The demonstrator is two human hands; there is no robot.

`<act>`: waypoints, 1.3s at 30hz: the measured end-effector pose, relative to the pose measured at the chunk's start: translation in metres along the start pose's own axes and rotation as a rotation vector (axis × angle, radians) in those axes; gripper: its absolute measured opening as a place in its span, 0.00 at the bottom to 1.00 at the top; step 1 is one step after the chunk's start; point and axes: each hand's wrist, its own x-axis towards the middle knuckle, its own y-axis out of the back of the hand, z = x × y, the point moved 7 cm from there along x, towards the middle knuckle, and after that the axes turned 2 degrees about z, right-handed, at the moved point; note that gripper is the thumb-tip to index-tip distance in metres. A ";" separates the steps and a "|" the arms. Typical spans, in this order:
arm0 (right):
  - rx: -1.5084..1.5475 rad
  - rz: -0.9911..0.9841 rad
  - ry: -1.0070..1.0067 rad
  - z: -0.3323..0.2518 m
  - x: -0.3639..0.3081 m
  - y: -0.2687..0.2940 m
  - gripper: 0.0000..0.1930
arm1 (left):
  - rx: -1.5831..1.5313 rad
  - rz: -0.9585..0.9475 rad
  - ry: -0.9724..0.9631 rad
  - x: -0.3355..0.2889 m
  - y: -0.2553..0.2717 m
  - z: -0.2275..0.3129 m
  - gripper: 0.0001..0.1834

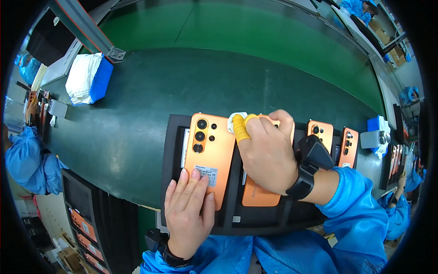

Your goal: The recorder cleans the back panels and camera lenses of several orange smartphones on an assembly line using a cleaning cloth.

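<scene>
An orange phone (221, 146) lies back up, slightly tilted, over a black foam tray (172, 137); its cameras and a pale label (211, 179) show. My left hand (189, 214) rests on its lower left part, fingers stretched out flat over the label's edge. My right hand (269, 157), two fingers in yellow finger cots, pinches a white cloth (231, 124) against the phone's upper right edge. Beneath that hand lies a second orange phone (260, 197), partly hidden. Two more orange phones, a third (325, 132) and a fourth (348, 148), sit in the tray to the right.
Toward the far left of the green table (137, 128) stands a blue bin (103, 80) of folded white cloths. A clear-sided container with a metal top (373, 139) and another blue box (374, 123) are at right. Another tray of phones (67, 219) is lower left. Co-workers in blue sit at both sides.
</scene>
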 end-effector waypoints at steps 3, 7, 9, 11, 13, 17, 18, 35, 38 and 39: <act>-0.028 0.016 0.026 -0.013 -0.011 0.003 0.05 | -0.008 0.003 -0.010 0.000 0.000 0.001 0.18; 0.060 -0.065 0.051 -0.027 -0.027 0.006 0.12 | -0.012 0.013 -0.017 0.000 0.001 0.001 0.18; 0.133 -0.093 0.061 -0.027 -0.025 0.005 0.13 | -0.010 0.020 -0.019 0.001 0.001 0.001 0.18; 0.115 -0.031 0.030 -0.013 -0.009 0.005 0.12 | -0.008 0.025 -0.019 0.000 0.002 0.001 0.18; 0.120 0.009 0.012 0.000 0.006 0.001 0.09 | -0.019 0.029 -0.028 0.001 0.003 0.001 0.17; 0.107 -0.019 0.129 -0.030 -0.005 0.004 0.04 | -0.041 0.050 -0.032 0.000 0.004 0.000 0.17; 0.240 -0.137 0.202 -0.040 -0.012 0.004 0.05 | -0.040 0.056 -0.026 0.000 0.005 -0.002 0.17; 0.225 -0.083 0.305 -0.021 0.018 -0.002 0.07 | -0.071 0.039 -0.008 0.002 0.003 -0.005 0.17; 0.180 -0.078 0.287 -0.018 0.010 0.001 0.09 | -0.077 0.042 -0.012 0.001 0.003 -0.006 0.17; 0.168 -0.087 0.280 -0.016 0.010 0.003 0.11 | -0.079 0.042 -0.012 0.000 0.004 -0.006 0.17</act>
